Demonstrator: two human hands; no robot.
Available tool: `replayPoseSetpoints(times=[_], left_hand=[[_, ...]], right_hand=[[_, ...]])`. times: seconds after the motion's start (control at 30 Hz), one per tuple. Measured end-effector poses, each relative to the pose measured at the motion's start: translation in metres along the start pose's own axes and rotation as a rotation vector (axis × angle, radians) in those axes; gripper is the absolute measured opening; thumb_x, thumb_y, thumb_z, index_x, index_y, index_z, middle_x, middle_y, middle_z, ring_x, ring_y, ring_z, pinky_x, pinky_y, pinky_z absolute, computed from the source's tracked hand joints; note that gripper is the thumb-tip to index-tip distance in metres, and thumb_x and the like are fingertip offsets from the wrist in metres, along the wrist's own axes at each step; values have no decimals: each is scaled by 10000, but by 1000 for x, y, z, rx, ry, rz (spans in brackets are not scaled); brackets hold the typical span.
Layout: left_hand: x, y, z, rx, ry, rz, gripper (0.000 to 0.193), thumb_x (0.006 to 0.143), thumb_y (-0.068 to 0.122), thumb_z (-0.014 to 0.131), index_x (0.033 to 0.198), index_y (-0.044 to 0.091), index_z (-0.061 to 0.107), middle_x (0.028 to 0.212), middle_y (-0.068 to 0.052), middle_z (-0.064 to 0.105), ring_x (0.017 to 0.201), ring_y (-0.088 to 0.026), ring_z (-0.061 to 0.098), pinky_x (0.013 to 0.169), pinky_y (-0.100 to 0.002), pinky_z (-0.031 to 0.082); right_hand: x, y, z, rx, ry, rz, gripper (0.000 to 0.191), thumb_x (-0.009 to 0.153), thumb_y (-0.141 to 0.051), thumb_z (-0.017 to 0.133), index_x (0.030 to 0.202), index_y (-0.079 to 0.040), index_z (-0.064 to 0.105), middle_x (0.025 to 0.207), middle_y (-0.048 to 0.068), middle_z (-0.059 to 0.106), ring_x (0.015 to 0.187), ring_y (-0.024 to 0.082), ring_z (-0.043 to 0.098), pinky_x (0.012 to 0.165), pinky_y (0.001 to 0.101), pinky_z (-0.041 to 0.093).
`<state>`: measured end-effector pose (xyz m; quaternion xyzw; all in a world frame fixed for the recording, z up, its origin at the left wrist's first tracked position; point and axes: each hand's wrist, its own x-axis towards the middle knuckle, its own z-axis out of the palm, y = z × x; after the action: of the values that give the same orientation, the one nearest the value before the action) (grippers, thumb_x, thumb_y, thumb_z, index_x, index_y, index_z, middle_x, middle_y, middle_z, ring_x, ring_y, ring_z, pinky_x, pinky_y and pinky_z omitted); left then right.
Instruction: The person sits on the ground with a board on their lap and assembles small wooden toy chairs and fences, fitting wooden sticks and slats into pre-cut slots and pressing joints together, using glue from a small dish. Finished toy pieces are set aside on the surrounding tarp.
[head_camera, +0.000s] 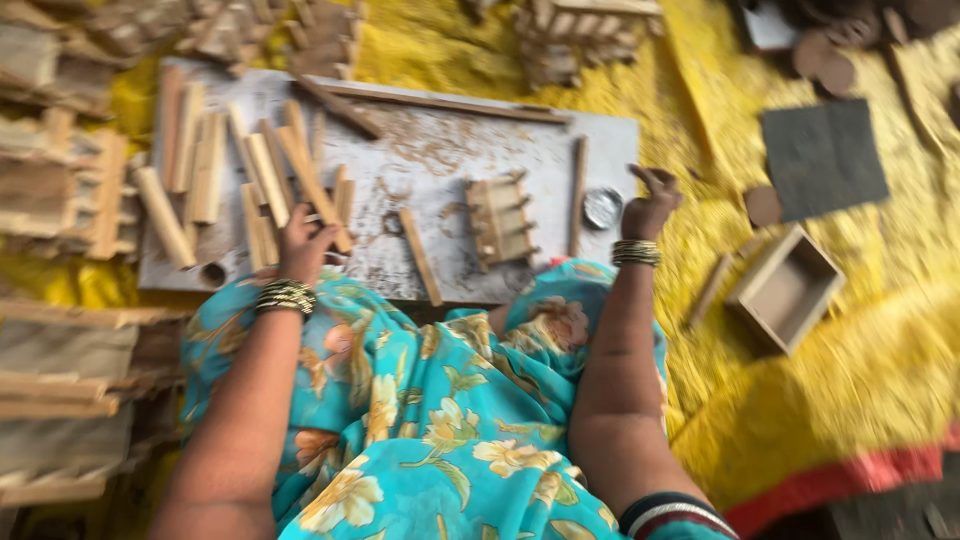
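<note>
We take the pile of wooden slats (255, 175) at the left end of the surface (450, 150) as the work in hand. The slats lie fanned, their long axes running mostly from the near edge toward the far edge, several leaning to one side. Our left hand (303, 245) sits at the near end of this pile, fingers curled around the lower end of one or two slats (motion blur hides the exact grip, so we cannot tell how many it pinches). The pile therefore extends away from the left hand toward the far left corner, and the left hand is clearly the nearer one.

Our right hand (650, 205) hovers at the right edge of the surface, well apart from the slats. Its fingers are loosely spread and raised, and it appears to hold nothing. It is just beside a small round metal dish (602, 208).

Between the hands, near the middle of the surface, lies a partly built slatted frame (500, 218), with a single loose stick (420, 255) angled toward the near edge to its left and a long stick (577, 195) upright in view to its right. Off the surface, on the yellow floor covering (880, 370) to the right, rests an open wooden box (790, 290).
</note>
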<state>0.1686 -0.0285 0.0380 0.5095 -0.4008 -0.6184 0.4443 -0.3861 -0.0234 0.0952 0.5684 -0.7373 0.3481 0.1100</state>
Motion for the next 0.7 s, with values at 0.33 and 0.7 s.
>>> replayPoseSetpoints(times=[0.33,0.7], left_hand=[[-4,15,1,19,-27,5,385,1015,58,618,1354,35,438,969,-148,714,735,-226,718,526,-315,570],[-1,7,-3,-21,-46,20,377,1012,43,617,1349,30,450,1016,-155,705,759,-228,725,549,-315,586]], right_hand=[[-40,26,-37,-155,-320,409,395,821,-151,709,1139,-372,786,1247,87,566,1199,340,504,1018,459,460],[-33,-11,-5,-460,-591,246,611,676,-420,850,1249,-264,703,1311,73,492,1293,348,400,1045,645,319]])
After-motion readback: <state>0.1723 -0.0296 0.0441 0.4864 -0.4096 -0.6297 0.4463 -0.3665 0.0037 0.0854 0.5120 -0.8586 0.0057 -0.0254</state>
